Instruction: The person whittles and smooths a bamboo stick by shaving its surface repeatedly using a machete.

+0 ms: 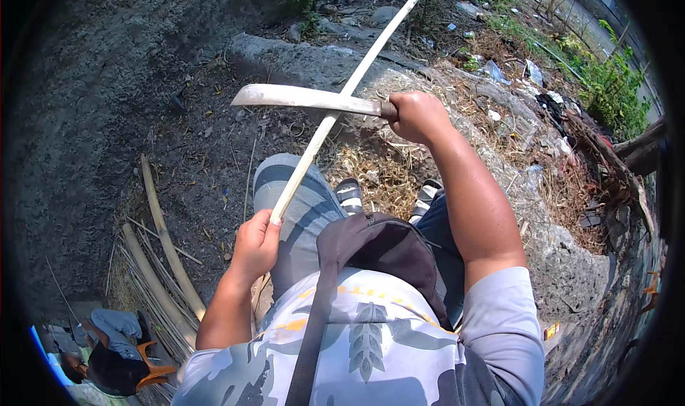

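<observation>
My left hand (pixel 257 245) is closed round the near end of a long pale bamboo strip (pixel 302 165), above my left thigh. The strip slants away from me, up and to the right, its far end out over the ground. In my right hand (pixel 419 117) is the dark handle of a machete (pixel 307 98). Its broad, curved blade points left and lies across the strip near the middle, over it in this view. Whether the edge bites into the strip I cannot tell.
Several long bamboo poles and strips (pixel 160 281) lie at my left. Dry shavings (pixel 385 174) cover the ground around my sandals. Rubbish and dry grass (pixel 528 92) spread to the right, near a log (pixel 642 149). Another person (pixel 118 352) sits on an orange chair at lower left.
</observation>
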A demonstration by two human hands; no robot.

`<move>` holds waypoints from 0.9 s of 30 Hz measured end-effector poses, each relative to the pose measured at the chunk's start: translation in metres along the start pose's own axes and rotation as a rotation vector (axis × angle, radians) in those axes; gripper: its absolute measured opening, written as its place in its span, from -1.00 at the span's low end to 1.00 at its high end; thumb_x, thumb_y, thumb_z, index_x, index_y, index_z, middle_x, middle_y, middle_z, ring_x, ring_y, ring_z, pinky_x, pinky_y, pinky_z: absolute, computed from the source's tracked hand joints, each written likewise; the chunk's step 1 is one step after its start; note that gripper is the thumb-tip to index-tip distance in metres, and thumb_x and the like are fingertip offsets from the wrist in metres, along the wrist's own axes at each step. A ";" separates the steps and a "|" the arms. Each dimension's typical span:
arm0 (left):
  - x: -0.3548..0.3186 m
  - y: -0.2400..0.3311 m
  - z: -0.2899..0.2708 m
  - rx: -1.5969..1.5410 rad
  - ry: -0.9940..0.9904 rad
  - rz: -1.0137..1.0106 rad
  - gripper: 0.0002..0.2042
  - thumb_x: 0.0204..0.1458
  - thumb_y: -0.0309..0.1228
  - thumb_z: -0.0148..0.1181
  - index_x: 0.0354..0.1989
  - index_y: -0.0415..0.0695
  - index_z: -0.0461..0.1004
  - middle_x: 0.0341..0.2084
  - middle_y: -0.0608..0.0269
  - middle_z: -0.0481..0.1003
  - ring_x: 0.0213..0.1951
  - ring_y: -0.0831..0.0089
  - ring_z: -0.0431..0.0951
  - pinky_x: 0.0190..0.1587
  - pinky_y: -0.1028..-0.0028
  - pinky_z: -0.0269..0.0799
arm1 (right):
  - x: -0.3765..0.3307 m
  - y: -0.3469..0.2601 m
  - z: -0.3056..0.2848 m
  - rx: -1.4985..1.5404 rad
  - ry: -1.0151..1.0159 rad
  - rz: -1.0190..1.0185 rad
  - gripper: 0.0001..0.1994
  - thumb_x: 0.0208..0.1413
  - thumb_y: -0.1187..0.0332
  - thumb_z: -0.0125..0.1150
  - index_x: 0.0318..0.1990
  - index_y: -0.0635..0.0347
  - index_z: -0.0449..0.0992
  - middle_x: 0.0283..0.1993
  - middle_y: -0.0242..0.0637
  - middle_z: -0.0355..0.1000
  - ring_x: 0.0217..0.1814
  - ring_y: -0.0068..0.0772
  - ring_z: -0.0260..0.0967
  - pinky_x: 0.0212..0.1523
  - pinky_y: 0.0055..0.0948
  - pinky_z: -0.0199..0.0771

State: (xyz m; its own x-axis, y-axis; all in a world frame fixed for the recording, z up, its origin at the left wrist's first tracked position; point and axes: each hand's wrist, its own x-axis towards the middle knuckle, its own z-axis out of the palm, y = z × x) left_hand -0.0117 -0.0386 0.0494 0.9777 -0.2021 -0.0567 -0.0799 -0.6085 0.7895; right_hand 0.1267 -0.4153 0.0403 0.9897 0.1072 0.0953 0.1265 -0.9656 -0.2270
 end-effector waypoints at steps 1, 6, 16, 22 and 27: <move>0.000 -0.001 -0.002 0.059 -0.014 0.011 -0.85 0.30 -0.45 0.07 -0.17 -0.27 0.52 -0.62 0.25 0.43 -0.55 0.52 0.40 -0.45 0.41 0.32 | 0.000 0.012 -0.007 0.043 -0.025 0.126 -0.76 0.00 0.25 0.31 -0.18 0.09 0.63 -0.16 -0.05 0.62 -0.07 0.01 0.61 0.00 -0.05 0.60; 0.000 -0.005 -0.004 0.165 -0.054 0.036 -0.84 0.28 -0.44 0.09 -0.14 -0.27 0.53 -0.59 0.12 0.49 -0.54 0.39 0.49 -0.42 0.35 0.37 | -0.008 0.051 -0.005 0.123 0.029 0.298 -0.75 0.04 0.25 0.26 -0.13 0.06 0.64 -0.10 -0.02 0.62 -0.02 0.06 0.59 0.04 0.00 0.57; 0.011 -0.004 0.007 0.080 -0.026 0.053 -0.84 0.29 -0.46 0.06 -0.12 -0.27 0.53 -0.56 0.10 0.49 -0.52 0.37 0.48 -0.41 0.35 0.37 | -0.013 -0.018 0.006 0.056 0.105 -0.306 -0.82 -0.11 0.27 0.36 -0.33 0.03 0.54 -0.42 -0.17 0.56 -0.27 0.02 0.58 -0.21 -0.01 0.57; -0.002 -0.005 -0.012 0.076 -0.040 0.103 -0.85 0.28 -0.48 0.07 -0.13 -0.31 0.51 -0.59 0.15 0.46 -0.55 0.43 0.43 -0.43 0.39 0.34 | -0.004 0.018 0.005 0.145 0.119 -0.038 -0.87 -0.02 0.29 0.33 -0.34 0.07 0.57 -0.34 -0.09 0.58 -0.21 0.08 0.56 -0.18 -0.03 0.55; -0.001 -0.002 -0.014 -0.005 -0.075 0.065 -0.85 0.29 -0.49 0.04 -0.15 -0.31 0.51 -0.61 0.29 0.44 -0.56 0.58 0.37 -0.47 0.45 0.30 | -0.009 0.038 -0.001 0.266 0.119 0.208 -0.84 0.05 0.25 0.32 -0.23 0.03 0.63 -0.22 -0.04 0.61 -0.14 0.10 0.57 -0.11 -0.01 0.56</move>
State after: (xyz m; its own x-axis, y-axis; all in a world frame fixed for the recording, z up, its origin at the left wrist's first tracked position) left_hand -0.0095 -0.0265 0.0559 0.9531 -0.2984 -0.0510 -0.1417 -0.5885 0.7960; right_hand 0.1220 -0.4531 0.0322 0.9832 -0.1287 0.1293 -0.0482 -0.8667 -0.4965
